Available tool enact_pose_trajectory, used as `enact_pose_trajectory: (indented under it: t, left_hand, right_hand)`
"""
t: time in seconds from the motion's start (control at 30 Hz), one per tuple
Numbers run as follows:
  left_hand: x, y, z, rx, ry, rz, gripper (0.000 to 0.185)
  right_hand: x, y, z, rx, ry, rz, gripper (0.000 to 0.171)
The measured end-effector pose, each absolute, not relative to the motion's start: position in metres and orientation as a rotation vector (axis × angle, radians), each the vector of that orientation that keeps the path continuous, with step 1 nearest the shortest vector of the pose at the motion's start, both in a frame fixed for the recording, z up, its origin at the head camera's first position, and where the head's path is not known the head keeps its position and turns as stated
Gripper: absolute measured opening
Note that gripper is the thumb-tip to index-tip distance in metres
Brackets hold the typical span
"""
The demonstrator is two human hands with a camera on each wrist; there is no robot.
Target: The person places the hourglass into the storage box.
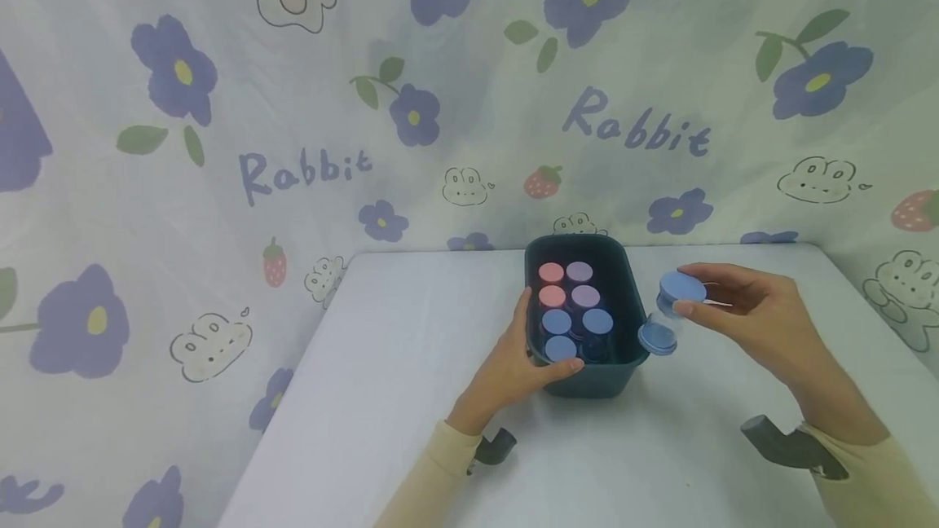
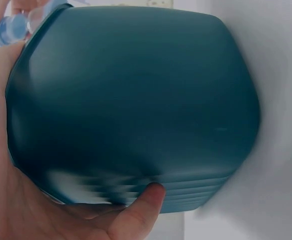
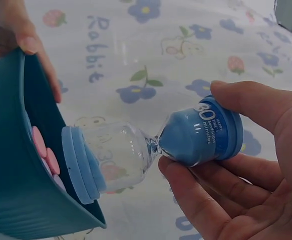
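Observation:
My right hand pinches a blue sand timer by one capped end, its blue sand gathered there. The glass tilts, and its other cap overlaps the right rim of a dark teal bin in the head view. Printing on the held end includes "30" and "minutes". My left hand grips the bin's near left corner, thumb over the front rim and a finger against the ribbed side. Inside the bin stand pink caps, purple caps and blue caps, in two columns.
The bin rests on a white table. Behind it hangs a cloth printed with flowers, rabbits and strawberries. Dark wrist mounts stick out by both sleeves.

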State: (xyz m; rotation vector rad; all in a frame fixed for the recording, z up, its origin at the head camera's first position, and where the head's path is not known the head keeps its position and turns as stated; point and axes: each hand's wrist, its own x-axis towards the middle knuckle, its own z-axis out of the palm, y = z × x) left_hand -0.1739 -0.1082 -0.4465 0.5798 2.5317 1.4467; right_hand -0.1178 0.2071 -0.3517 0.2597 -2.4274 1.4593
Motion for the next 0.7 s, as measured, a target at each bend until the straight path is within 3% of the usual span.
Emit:
enact_pose_trajectory:
  t: [0.7]
  left_hand:
    - [-0.175,-0.109,-0.447,0.659,2.494,1.496,0.120]
  right_hand:
    - [-0.147,0.172,-0.358,0.259,-2.598,1.475,0.050]
